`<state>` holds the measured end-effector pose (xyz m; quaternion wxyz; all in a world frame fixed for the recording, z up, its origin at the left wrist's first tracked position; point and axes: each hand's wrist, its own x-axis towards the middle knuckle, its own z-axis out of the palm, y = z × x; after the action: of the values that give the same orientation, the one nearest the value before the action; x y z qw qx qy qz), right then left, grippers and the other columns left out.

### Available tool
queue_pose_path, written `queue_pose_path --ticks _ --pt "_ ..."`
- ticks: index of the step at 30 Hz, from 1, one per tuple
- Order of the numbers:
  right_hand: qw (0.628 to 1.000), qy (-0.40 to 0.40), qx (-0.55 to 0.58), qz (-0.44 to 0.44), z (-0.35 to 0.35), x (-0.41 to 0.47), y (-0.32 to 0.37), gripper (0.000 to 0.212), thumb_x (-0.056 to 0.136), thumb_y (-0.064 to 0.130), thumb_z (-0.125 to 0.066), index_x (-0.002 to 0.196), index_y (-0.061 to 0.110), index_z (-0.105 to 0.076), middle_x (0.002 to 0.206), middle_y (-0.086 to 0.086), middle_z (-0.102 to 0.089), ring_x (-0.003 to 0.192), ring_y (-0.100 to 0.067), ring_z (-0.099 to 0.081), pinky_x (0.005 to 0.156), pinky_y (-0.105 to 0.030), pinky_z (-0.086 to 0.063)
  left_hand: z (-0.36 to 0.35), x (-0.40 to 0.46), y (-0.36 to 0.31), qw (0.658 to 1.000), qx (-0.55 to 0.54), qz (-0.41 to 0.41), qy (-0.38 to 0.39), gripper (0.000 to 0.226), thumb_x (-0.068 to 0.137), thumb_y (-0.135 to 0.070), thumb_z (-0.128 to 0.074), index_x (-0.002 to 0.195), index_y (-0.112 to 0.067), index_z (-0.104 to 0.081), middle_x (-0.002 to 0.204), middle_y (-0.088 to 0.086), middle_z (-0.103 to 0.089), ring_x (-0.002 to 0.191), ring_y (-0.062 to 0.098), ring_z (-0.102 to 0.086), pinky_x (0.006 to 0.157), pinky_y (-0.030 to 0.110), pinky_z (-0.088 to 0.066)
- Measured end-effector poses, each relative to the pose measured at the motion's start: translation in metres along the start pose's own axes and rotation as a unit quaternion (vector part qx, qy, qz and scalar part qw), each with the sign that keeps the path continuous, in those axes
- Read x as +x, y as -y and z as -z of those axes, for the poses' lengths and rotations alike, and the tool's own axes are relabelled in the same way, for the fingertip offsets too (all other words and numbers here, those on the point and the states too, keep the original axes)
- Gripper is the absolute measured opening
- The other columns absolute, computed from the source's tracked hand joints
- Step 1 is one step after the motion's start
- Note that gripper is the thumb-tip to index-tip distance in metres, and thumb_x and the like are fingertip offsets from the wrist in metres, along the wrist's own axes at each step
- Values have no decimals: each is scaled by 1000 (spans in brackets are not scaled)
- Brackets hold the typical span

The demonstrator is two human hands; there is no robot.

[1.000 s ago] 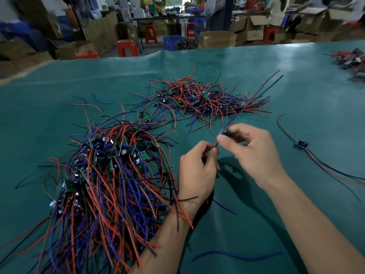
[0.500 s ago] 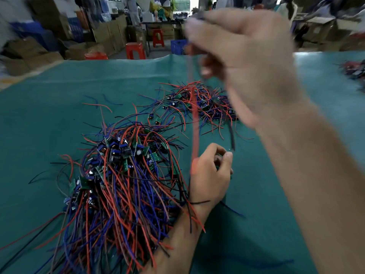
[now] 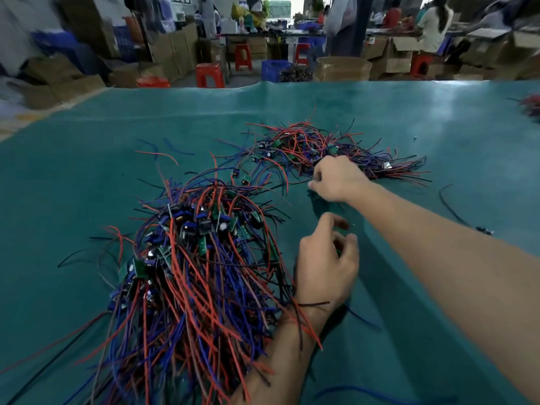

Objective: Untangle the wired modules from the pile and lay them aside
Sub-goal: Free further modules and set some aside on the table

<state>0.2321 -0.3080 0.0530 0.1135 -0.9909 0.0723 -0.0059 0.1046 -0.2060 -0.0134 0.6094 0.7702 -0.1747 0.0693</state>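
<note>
Two piles of wired modules on the green table cover [image 3: 87,176]. Big tangled pile [image 3: 190,264] near left: red, blue and black leads with small green boards, too many to count. Smaller laid-aside pile [image 3: 330,150] further out, centre, leads fanned toward the right. One loose wired module [image 3: 483,229] with a black lead on the right, well apart from both piles. Part of a third heap [image 3: 530,108] at the far right edge, cut off. Three red stools [image 3: 209,74] and one blue crate [image 3: 274,70] behind the table, plus cardboard boxes [image 3: 343,68].

No readable text or brand markings; boards too small and blurred.

Left hand [image 3: 324,267] sits beside the big pile's right edge, forearm lying across its leads, thumb and fingers curled toward each other. Whether they pinch a wire, can't tell: nothing clearly between the tips.

Right hand [image 3: 336,179] reaches out to the near edge of the laid-aside pile, knuckles up, fingers curled down at the wires. Grip hidden under the hand, can't tell if it holds anything.

Versus 0.5 s ago: right hand was raised close to the camera with a red lead hanging from it; it's now down at the far pile and that stretched lead is gone from between the hands. Left hand roughly same spot.
</note>
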Motion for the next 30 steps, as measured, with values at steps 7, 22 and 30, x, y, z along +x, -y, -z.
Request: queue_pose_path --ticks 7,22,30 --pt "984 -92 142 -62 1 0 -30 17 79 10 -81 73 26 -77 91 -7 -76 89 -27 -70 81 -30 -53 -1 0 1 1000 -10 5 -6 12 89 -26 -54 100 -22 -55 65 2 -68 66 28 -67 67 44 -54" --pt "846 3 530 -46 27 -107 -81 19 72 -6 -79 79 8 -69 65 -11 -66 44 -9 -47 40 -16 -36 0 7 8 996 41 28 -77 14 99 -23 -54 100 -18 -67 91 2 -70 94 21 -64 87 40 -50" --pt "836 267 455 149 9 -138 -83 25 62 2 -88 68 15 -67 66 -8 -64 55 -13 -52 52 -20 -40 2 4 4 994 99 8 -33 30 100 -31 -57 80 -13 -70 72 -5 -62 87 25 -61 71 32 -41"
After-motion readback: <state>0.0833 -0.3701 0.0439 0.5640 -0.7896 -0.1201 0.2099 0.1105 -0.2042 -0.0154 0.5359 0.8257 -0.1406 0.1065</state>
